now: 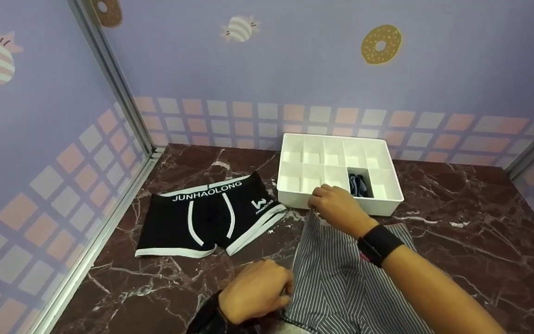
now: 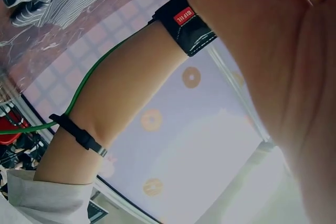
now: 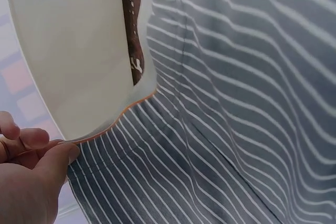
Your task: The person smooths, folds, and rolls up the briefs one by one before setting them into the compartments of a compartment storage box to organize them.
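Your right hand [image 1: 341, 208] has its thumb and fingertips pinching one corner of the orange-edged hem [image 3: 131, 103], close in front of the white divided box [image 1: 290, 199]. Your left hand [image 1: 257, 290] is bent in at the fingers beside the cloth, farther from the box; its fingertips are tucked out of sight, so you cannot tell whether they grip anything.

The striped garment [image 1: 336, 283] lies between the box and you. The relation that counts: its long axis runs from the box's near wall back toward your body. From your right fingers it spreads away from the box and off to the right; from your left hand it lies just to the right. Your right hand is the nearer to the box, your left the nearer to the garment's end away from the box. At the pinched corner you cannot tell whether cloth and box touch; along the rest of the hem a strip of marble tabletop [image 1: 155, 287] shows between them.

In the box, a dark rolled cloth [image 1: 357, 185] sits in the near row, second compartment from the right. Left of the box lie black boxer briefs [image 1: 211, 215], spread flat; behind the box stands the patterned wall [image 1: 295, 60].
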`<state>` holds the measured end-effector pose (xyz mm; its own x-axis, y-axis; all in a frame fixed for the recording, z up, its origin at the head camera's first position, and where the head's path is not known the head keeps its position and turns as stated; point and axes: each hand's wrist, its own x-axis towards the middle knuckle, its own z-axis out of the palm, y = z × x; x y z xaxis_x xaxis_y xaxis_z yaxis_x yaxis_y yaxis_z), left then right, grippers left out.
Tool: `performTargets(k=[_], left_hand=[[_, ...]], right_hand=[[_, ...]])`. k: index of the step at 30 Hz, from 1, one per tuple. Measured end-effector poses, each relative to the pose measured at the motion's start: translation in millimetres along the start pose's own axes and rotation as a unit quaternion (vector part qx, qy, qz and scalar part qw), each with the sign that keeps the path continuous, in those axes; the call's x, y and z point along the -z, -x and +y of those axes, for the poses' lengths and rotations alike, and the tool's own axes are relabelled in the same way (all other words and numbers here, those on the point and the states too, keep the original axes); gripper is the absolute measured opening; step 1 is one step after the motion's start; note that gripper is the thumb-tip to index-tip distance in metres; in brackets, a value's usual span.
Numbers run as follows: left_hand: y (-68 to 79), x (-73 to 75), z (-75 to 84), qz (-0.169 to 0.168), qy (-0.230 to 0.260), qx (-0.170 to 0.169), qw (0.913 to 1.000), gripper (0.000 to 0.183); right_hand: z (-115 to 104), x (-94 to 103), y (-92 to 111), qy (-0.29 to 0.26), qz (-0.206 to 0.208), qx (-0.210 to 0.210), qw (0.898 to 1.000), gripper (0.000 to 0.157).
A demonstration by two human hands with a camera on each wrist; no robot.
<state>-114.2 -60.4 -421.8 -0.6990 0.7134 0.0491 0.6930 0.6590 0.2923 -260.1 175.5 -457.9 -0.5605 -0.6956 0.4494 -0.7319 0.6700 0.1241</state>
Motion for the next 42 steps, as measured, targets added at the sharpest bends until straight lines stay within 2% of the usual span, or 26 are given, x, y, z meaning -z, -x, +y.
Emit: performTargets(k=[10, 15, 19, 26, 33, 42], left_hand=[[-5.9, 3.4, 18.5, 0.046, 0.006, -0.043, 0.9980, 0.004], [-12.1, 1.2, 29.3, 0.058, -0.008, -0.063, 0.9963, 0.004], [-17.3, -1.1, 38.3, 0.088, -0.010, -0.088, 0.9922, 0.005], [-27.6, -5.1, 55.5, 0.144, -0.027, -0.120, 0.9819, 0.008], [-42.1, -11.4, 73.9, 0.161, -0.015, -0.141, 0.9768, 0.010], [-59.4, -18.5, 93.2, 0.181, -0.003, -0.169, 0.9688, 0.009]], right_hand=[[6, 9.8, 11, 0.018, -0.006, -0.008, 1.000, 0.020], [10, 14.5, 19, 0.019, 0.014, -0.011, 1.000, 0.020], [14, 19.6, 26, 0.020, 0.040, -0.012, 0.999, 0.015], [22, 29.3, 37, 0.029, 0.045, -0.027, 0.998, 0.018], [32, 41.5, 50, 0.040, 0.056, -0.032, 0.997, 0.007], [47, 53.4, 75, 0.042, 0.066, -0.051, 0.996, 0.013]])
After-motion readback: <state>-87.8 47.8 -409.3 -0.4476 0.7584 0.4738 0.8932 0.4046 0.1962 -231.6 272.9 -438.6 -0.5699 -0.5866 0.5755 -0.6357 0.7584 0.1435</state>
